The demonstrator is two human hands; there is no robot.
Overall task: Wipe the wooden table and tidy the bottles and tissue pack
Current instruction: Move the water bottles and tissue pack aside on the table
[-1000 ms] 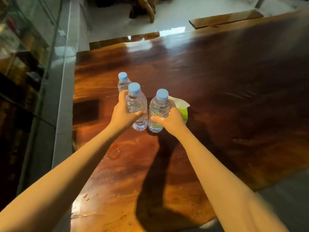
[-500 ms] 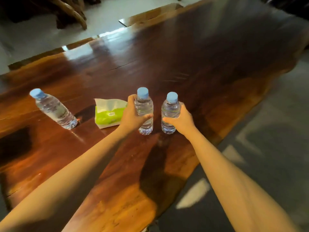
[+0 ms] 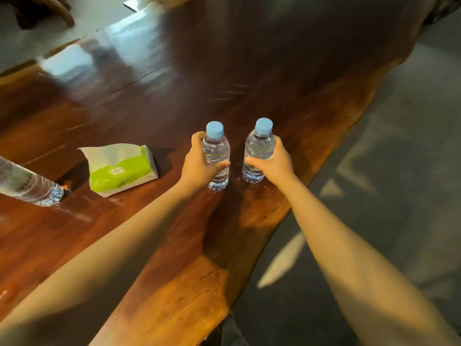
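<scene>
Polished brown wood forms the table (image 3: 174, 91). Right of the tissue pack (image 3: 122, 168), the left hand (image 3: 199, 163) is wrapped closed around one upright bottle (image 3: 216, 156). Just beyond that, toward the table's right edge, the right hand (image 3: 274, 163) clasps a second bottle (image 3: 258, 151). Left of the tissue pack stands a third bottle (image 3: 27, 183), apart from both hands.

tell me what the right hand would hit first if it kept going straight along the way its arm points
Nothing but bare table, as far as the picture shows. The right hand, gripping its bottle, points up and across the wood; depth is unclear.
</scene>
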